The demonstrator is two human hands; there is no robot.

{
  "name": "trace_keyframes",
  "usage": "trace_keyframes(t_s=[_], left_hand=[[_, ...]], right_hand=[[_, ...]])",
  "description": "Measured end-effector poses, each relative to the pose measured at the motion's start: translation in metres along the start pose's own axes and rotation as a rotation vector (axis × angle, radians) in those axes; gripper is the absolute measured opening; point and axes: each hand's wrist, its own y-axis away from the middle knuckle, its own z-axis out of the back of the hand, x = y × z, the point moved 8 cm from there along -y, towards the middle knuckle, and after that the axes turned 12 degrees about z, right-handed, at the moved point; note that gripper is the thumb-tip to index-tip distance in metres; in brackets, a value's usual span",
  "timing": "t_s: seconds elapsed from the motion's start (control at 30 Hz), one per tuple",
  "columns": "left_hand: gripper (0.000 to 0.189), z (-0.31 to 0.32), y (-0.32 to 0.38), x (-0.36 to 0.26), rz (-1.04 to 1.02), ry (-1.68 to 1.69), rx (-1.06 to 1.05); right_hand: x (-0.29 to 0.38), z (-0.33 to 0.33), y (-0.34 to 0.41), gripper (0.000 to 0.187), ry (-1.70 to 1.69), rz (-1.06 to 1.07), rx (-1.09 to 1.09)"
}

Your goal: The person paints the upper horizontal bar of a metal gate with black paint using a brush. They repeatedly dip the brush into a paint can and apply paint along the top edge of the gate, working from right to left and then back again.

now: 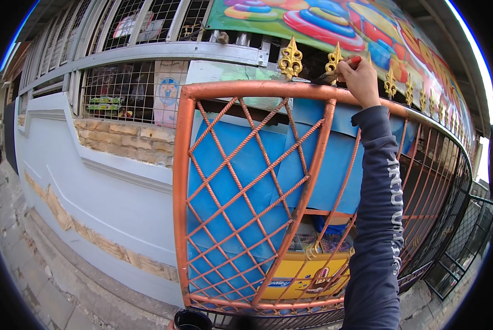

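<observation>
My right hand (359, 78), in a dark long sleeve, is raised to the top rail of a metal gate (246, 87) painted copper. It grips a paintbrush (355, 60) with a red handle end; the dark bristles lie by the rail, at the base of a gold fleur-de-lis finial (333, 58). Another gold finial (290, 58) stands to the left. At the bottom edge, a sliver of my left hand (171, 325) is against a black cup-like container (192, 320); its contents cannot be made out.
Diagonal twisted bars (242, 190) fill the gate's left panel, with blue sheeting behind. A yellow chest (304, 274) stands behind the bars. A pale wall (118, 206) runs left above a paved walkway (60, 301). A colourful banner (312, 20) hangs overhead; darker fence bars (452, 185) continue right.
</observation>
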Motion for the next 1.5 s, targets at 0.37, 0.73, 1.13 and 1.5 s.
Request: trace_keyframes(t_s=[0.37, 0.73, 1.13, 1.5], left_hand=[[0.109, 0.003, -0.005, 0.001, 0.0, 0.049, 0.027], [0.114, 0.011, 0.004, 0.002, 0.016, 0.014, -0.02], [0.119, 0.022, 0.011, 0.002, 0.0, -0.031, -0.08], [0.12, 0.025, 0.011, 0.008, 0.065, -0.042, -0.088]], right_hand=[[-0.001, 0.01, 0.008, 0.036, 0.138, 0.058, 0.106], [0.027, -0.014, 0.011, 0.035, 0.001, 0.06, 0.063], [0.09, -0.067, 0.007, 0.039, 0.009, 0.093, 0.108], [0.101, -0.095, 0.0, 0.034, 0.047, 0.15, 0.165]])
